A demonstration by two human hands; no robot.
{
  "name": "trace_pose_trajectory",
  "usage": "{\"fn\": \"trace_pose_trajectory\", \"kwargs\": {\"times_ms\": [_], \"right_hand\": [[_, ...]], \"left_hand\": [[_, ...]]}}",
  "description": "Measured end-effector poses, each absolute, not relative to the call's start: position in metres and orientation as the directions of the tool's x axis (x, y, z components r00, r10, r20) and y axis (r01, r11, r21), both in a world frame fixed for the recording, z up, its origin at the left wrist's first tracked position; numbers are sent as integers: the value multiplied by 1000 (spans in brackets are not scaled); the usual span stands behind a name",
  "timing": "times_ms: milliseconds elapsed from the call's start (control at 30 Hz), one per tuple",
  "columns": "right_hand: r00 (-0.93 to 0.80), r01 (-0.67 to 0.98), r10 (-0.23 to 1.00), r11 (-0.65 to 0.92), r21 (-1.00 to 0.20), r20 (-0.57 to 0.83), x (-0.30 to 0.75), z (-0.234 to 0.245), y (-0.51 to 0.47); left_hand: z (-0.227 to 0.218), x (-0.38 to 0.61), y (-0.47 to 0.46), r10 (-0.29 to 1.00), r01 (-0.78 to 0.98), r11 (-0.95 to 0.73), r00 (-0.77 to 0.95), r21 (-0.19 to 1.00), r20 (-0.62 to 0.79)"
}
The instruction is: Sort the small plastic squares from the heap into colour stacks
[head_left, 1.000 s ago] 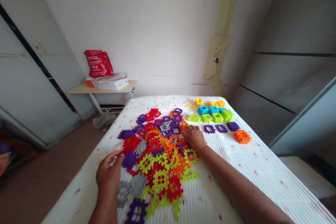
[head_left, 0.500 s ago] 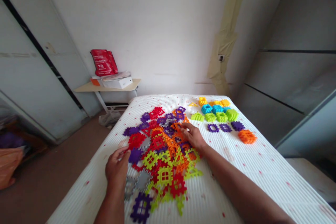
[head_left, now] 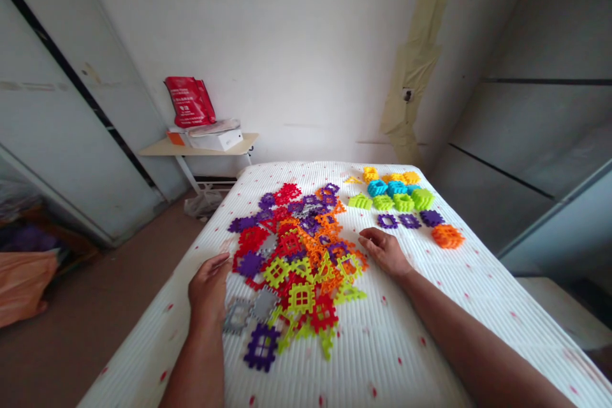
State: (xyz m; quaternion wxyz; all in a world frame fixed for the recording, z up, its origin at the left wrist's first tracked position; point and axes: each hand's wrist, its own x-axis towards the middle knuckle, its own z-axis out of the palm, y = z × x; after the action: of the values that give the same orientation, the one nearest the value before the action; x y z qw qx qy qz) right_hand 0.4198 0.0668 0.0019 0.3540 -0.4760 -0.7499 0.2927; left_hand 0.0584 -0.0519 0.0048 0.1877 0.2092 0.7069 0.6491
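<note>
A loose pile of flat plastic interlocking building pieces [head_left: 301, 298], in red, purple, orange, lime green and grey, covers the middle of the bed. My left hand [head_left: 208, 287] rests at the pile's left edge, fingers loosely stretched and nothing visible in it. Just right of the pile, my right hand [head_left: 386, 254] hovers low over the sheet, its fingers slightly bent and apart, with no piece showing. Beyond it lie sorted stacks: lime green pieces [head_left: 403, 203], blue pieces [head_left: 396, 189], yellow pieces [head_left: 370, 174], purple pieces [head_left: 432, 218] and an orange stack [head_left: 448, 236].
The bed has a white ribbed sheet [head_left: 401, 357] with red dots. Against the far wall stands a small table [head_left: 162, 148] with a red bag [head_left: 190, 102] and a white box [head_left: 217, 139]. Grey cabinets [head_left: 540, 134] flank the right side.
My right hand has left the orange pieces and moved right, off the pile. My left hand has drawn slightly away from the red and purple pieces. The view has tilted a little.
</note>
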Motion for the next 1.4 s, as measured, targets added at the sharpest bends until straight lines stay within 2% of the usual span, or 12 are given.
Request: {"fn": "trace_pose_trajectory", "kwargs": {"times_ms": [200, 300, 367, 433, 533, 633, 733, 867, 967, 1233, 1333, 1400], "right_hand": [[-471, 563, 844, 512, -648, 257, 437, 4, 29], [-538, 573, 786, 607, -551, 305, 436, 5, 21], [-549, 585, 773, 627, -515, 318, 433, 4, 21], [-547, 606, 776, 626, -490, 315, 429, 3, 22], [-556, 625, 773, 631, -460, 304, 422, 2, 25], [-546, 645, 782, 621, -445, 300, 413, 3, 26], [-475, 710, 836, 548, -442, 274, 402, 7, 26], [-352, 777, 909, 417, -472, 224, 391, 12, 29], [-321, 747, 929, 367, -554, 182, 393, 12, 34], [-445, 382, 885, 324, -865, 135, 421, 10, 32], [-576, 370, 812, 364, -855, 97, 425, 19, 19], [-646, 413, 753, 481, -773, 123, 423, 27, 8]], "left_hand": [[7, 53, -81, 614, 6, 123, -786, 992, -71], [6, 55, -101, 691, 126, 167, -722, 978, -25], [2, 56, -115, 797, 308, 127, -598, 943, 88], [-6, 56, -126, 889, 558, 40, -399, 829, 226], [-20, 56, -134, 929, 828, -111, -111, 550, 354], [-29, 57, -133, 917, 915, -187, 32, 356, 398], [-32, 59, -130, 912, 949, -150, 26, 276, 409], [-33, 61, -127, 915, 963, -42, -70, 266, 398], [-32, 63, -127, 919, 956, -2, -114, 295, 377], [-25, 65, -128, 915, 902, -9, -167, 432, 367], [-25, 64, -127, 913, 890, -9, -178, 455, 367], [-26, 63, -127, 916, 889, -6, -179, 458, 359]]}}
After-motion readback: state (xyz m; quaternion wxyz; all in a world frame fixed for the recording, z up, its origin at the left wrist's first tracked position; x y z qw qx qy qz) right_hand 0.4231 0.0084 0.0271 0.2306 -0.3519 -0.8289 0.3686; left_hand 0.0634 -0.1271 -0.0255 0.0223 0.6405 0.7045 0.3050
